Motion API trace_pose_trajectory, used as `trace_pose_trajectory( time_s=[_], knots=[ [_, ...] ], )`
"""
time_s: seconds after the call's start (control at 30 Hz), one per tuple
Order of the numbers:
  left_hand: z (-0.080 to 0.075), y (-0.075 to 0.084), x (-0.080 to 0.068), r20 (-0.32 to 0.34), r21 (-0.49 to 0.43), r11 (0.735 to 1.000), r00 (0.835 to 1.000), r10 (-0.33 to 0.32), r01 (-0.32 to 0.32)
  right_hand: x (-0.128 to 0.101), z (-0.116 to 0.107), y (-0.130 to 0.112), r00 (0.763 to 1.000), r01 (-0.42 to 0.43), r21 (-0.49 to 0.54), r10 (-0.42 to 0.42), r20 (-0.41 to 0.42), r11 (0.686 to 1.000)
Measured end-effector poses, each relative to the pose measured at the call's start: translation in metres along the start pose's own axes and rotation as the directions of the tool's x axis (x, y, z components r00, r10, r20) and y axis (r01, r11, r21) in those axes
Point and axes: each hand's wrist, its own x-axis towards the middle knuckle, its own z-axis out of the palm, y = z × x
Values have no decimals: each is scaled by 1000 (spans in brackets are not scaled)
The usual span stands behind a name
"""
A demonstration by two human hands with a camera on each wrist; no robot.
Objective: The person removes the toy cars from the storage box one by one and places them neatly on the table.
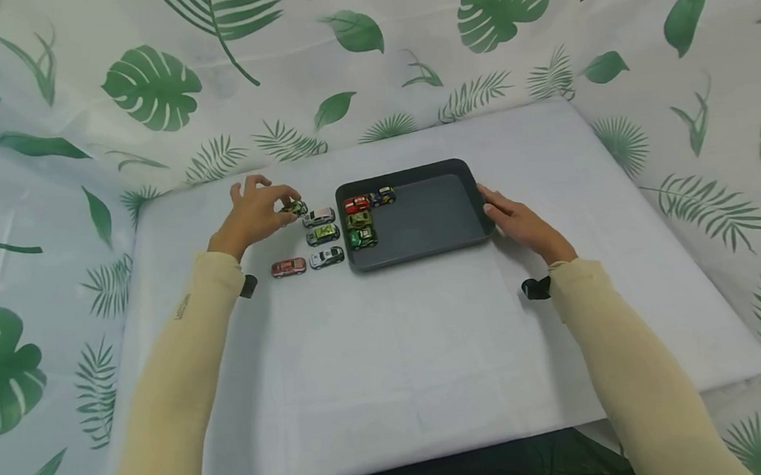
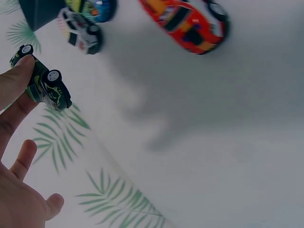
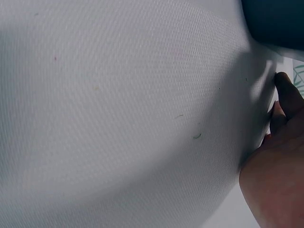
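My left hand pinches a dark green toy car between thumb and finger, at the left of the tray. In the left wrist view its other fingers are spread apart. Close by on the table are a pale toy car, a yellow-green one, a white one and a red-orange one. The dark grey tray holds a red car, a dark blue car, an olive car and a green car at its left end. My right hand touches the tray's right edge, fingers fairly straight.
A white cloth covers the table. Behind it and at both sides hangs a pale backdrop with green leaf prints. Dark wrist cameras sit at both cuffs.
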Motion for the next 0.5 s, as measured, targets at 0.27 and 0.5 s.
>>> trace_pose_trajectory(
  time_s=[0.27,0.5],
  knots=[
    [18,-21,-10,46,20,999,998,-36,36,-3,-1,-3,999,30,41,-31,18,999],
    [28,-31,-13,79,33,998,996,-52,49,-20,-4,-34,999,17,83,-21,38,996]
  ],
)
